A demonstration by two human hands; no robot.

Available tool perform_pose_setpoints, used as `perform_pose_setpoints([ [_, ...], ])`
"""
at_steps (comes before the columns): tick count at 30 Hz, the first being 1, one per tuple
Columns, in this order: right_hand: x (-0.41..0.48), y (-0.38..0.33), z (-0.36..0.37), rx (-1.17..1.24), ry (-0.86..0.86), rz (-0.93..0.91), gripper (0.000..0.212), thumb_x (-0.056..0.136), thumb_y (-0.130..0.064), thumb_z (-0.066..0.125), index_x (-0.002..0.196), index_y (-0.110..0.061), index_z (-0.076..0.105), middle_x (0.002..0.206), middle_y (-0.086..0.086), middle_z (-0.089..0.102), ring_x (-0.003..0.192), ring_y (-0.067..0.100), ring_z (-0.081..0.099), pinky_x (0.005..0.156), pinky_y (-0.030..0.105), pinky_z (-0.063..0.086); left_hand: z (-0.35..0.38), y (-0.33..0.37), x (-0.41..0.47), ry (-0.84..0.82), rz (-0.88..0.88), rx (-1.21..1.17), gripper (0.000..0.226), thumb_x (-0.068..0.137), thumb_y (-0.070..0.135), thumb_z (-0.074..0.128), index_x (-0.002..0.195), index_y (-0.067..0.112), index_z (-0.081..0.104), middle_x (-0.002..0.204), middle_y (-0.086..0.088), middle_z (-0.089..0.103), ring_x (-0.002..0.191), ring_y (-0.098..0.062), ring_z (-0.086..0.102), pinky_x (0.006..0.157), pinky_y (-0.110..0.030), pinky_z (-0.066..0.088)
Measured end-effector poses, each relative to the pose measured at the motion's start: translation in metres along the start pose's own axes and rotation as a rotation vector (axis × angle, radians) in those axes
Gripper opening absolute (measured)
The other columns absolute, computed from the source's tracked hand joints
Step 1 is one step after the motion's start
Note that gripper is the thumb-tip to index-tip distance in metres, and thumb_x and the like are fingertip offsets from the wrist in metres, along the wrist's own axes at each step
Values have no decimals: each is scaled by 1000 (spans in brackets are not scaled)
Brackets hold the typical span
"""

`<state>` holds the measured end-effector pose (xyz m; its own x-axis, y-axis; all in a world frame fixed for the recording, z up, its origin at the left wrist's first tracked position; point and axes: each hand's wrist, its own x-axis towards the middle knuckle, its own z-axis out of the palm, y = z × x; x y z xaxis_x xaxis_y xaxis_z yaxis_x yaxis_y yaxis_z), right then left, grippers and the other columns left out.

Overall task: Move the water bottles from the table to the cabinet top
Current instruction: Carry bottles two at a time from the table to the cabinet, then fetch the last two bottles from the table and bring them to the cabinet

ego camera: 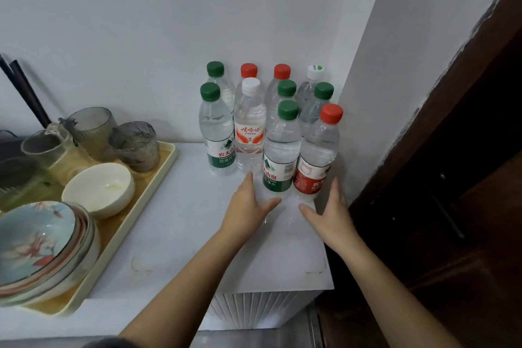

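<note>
Several clear water bottles stand clustered in the back right corner of the white cabinet top, against the wall. Their caps are green, red or white. At the front of the cluster stand a green-capped bottle and a red-capped bottle. My left hand lies at the base of the green-capped bottle, fingers straight along its left side, thumb spread below it. My right hand mirrors it at the base of the red-capped bottle, fingers along its right side. Neither hand wraps round a bottle.
A cream tray on the left holds glass cups, a white bowl and stacked patterned plates. A dark wooden door stands close on the right. The cabinet's front edge runs just below my forearms.
</note>
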<state>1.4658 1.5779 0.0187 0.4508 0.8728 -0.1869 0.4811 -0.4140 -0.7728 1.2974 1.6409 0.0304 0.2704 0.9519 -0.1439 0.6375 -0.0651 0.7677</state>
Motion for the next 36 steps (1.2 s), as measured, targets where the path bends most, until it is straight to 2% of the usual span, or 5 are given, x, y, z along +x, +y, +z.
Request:
perform_pose_setpoints([
  [6,-41,3,11,-561,-169,-132,92,94,-56,47,156,-12,-4,164,12,-6,151,32,-9,120,54,0,2,-37,-63,138,-2,393,84,92,58,45,154,14,9,162,-11,5,149,-31,1,120,-42,8],
  [10,-60,-8,25,-754,-259,-374,86,96,-60,35,156,-16,-7,163,10,-15,149,32,-17,118,55,-6,9,-51,-113,250,-94,544,83,88,67,22,151,12,26,158,-17,19,146,-39,14,115,-52,18],
  [16,-99,-23,63,-766,-471,-766,79,97,-59,31,155,-24,-9,162,8,-22,148,30,-23,118,54,-11,15,-79,-204,445,-341,494,85,88,71,12,153,16,20,161,-12,11,148,-30,0,116,-46,5],
  [26,-203,-42,152,-889,-824,-1350,79,97,-60,24,154,-23,-15,161,9,-25,145,34,-29,115,60,-15,52,-107,-360,720,-897,337,74,91,63,22,152,20,21,161,-12,13,148,-32,5,116,-53,13],
  [36,-350,-32,224,-1024,-1031,-1750,78,97,-61,25,155,-25,-13,163,9,-19,148,35,-21,115,62,-9,85,-138,-496,815,-1439,177,82,85,66,13,153,20,21,158,-21,17,146,-41,14,111,-62,18],
])
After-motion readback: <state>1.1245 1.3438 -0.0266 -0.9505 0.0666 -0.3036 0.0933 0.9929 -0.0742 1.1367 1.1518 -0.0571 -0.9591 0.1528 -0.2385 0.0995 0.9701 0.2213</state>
